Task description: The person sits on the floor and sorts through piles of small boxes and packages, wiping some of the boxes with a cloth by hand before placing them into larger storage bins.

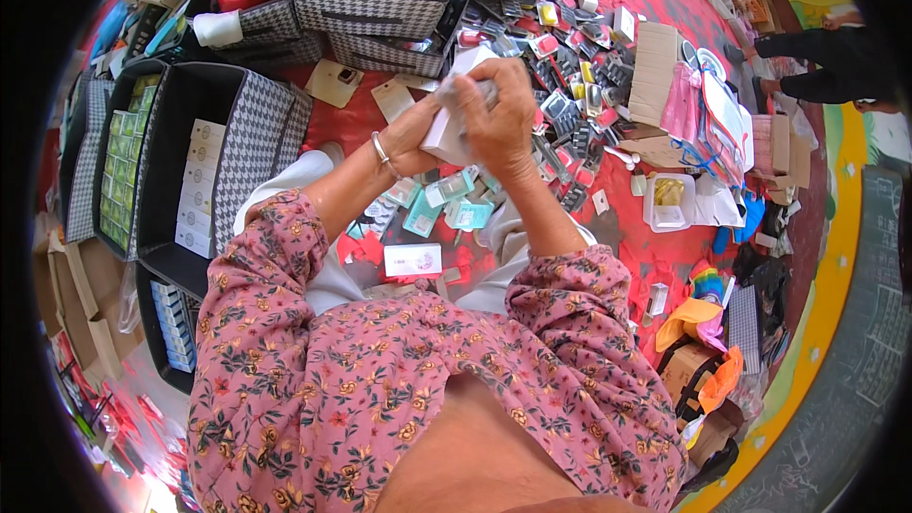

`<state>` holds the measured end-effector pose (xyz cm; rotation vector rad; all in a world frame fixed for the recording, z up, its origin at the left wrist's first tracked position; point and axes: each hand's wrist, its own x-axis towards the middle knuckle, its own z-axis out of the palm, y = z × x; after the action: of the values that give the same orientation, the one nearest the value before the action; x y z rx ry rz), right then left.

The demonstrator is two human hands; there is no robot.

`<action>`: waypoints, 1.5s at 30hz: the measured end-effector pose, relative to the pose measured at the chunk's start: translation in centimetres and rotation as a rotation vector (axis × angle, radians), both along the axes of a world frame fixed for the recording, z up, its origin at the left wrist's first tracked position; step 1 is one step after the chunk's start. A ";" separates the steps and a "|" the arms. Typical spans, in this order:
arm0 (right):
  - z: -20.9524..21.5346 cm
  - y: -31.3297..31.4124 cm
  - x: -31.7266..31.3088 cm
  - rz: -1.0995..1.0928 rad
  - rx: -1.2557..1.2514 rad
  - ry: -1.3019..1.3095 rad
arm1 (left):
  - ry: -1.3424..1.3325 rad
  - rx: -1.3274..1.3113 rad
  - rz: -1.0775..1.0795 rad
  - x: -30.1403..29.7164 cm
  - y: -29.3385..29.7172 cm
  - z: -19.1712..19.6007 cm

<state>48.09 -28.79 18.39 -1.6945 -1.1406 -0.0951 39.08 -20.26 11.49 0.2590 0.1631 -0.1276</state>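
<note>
"Holding anything, that left hand [415, 138]?"

"Yes, its fingers are wrapped round a white box [445, 141], up in front of the lap, above the red sheet [616, 228]."

"And the right hand [507, 112]?"

"Close against the box, its fingers curled on a blurred greyish item [487, 92]; I can't tell what that is."

"Underneath?"

"Teal packets [468, 215], between the legs."

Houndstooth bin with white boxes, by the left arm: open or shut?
Open: no lid covers the bin, and the white boxes inside show from above.
</note>
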 end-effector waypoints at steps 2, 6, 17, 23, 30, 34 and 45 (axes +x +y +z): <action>0.3 -0.2 2.4 -0.075 -0.016 -0.151 | 0.036 -0.004 -0.045 -0.3 -0.8 0.7; -1.9 -2.3 8.3 -0.466 -0.235 -0.097 | 0.021 -0.073 -0.033 -0.5 -1.5 2.8; -2.4 -0.1 3.6 0.223 -0.055 1.407 | 0.075 0.073 0.104 -1.0 1.6 2.6; -2.0 -0.1 4.4 0.063 0.011 1.306 | 0.228 0.418 0.155 0.6 1.7 1.2; 2.3 -0.2 2.5 -0.113 0.206 0.470 | 0.124 0.046 0.200 -0.8 1.5 2.4; 1.6 0.4 -0.8 0.277 -0.072 -0.188 | -0.154 0.067 0.057 -0.5 1.8 0.9; -1.3 -2.6 12.5 -0.266 0.227 0.885 | -0.093 0.664 0.066 -0.9 0.8 3.8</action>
<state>60.56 -31.41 17.08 -1.4260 -0.2329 0.3231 38.17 -19.43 15.28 0.9189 0.1174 0.0092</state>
